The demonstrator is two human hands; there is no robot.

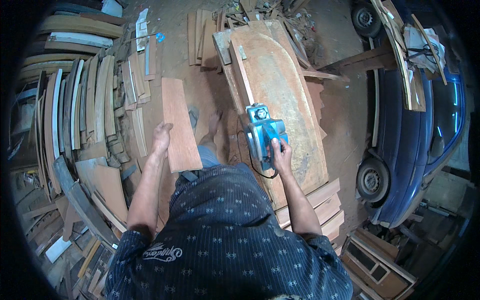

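Note:
My left hand (162, 136) grips the left edge of a flat reddish-brown wooden board (179, 125), held up in front of my left side. The thumb lies on its face; the other fingers are mostly hidden behind it. On the workbench (295, 115) to my right rests a blue electric planer (267, 132) with a dark knob and a black cord. My right hand (281, 154) is closed round the planer's handle. A narrow wooden strip (241, 72) runs along the bench top beyond the planer.
Stacks of boards (95, 105) fill the left side. More planks (202, 40) lie on the floor beyond the bench. Several cut boards (320, 205) stick out at the bench's near end. A blue vehicle (407, 150) stands at the right, with a wooden frame (380, 260) near it.

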